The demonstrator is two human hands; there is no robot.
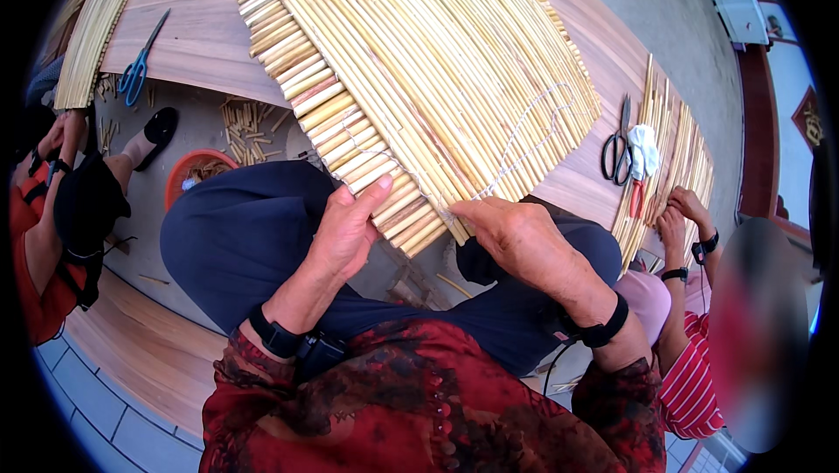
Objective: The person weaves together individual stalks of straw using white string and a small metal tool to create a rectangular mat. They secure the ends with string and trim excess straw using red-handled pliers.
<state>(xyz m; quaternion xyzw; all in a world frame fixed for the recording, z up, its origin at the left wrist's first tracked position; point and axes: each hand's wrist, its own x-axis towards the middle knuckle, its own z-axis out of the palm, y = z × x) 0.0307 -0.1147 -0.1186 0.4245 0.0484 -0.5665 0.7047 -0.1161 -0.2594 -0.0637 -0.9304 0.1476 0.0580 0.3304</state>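
A large mat of straight yellow reeds [411,54] slopes from the table down toward my lap. Across its near left side lies a band of short cut reeds [328,115]. My left hand [343,233] grips this band's lower edge, thumb on top and fingers underneath, out of sight. At the mat's near corner my right hand [524,241] is closed on the edge, its fingertips pressed in and partly hidden. A thin white cord [527,119] runs from beside those fingertips in a loose loop over the mat. More thread crosses the short reeds near my left thumb.
Blue-handled scissors [135,75] lie at left on the wooden table [197,32]; black-handled scissors [619,145] and a white cloth [643,151] lie at right. A red basin [197,167] and reed offcuts [249,128] are below. Co-workers sit on both sides with other reeds.
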